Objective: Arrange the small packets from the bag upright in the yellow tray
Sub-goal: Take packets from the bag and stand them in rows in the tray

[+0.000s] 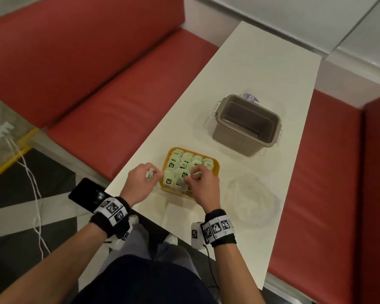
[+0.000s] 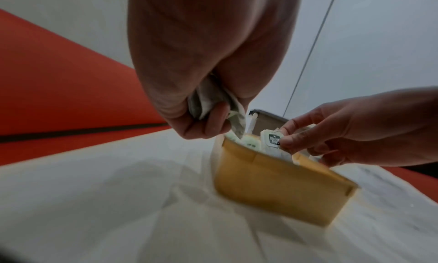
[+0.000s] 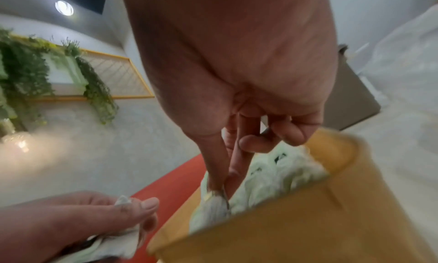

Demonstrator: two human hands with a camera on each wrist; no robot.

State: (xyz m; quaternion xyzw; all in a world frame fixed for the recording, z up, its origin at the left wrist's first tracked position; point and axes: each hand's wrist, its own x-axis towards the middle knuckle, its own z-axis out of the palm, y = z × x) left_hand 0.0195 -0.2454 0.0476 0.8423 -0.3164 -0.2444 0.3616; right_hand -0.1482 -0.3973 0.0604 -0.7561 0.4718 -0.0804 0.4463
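At table's near edge: rectangular yellow plastic tray (image 1: 215,170) almost full of upright pale-green paper packets (image 1: 185,163); right hand (image 1: 203,186) pinches one more packet (image 2: 272,141) into near row; left hand (image 1: 140,183) clutches remaining few (image 2: 208,100); clear plastic bag (image 1: 252,198) lies seemingly emptied.

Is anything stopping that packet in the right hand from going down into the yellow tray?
Only its neighbours. The right hand pinches a packet at the near end of the yellow tray, which is crowded with upright packets. It has to wedge between them; nothing else blocks it.
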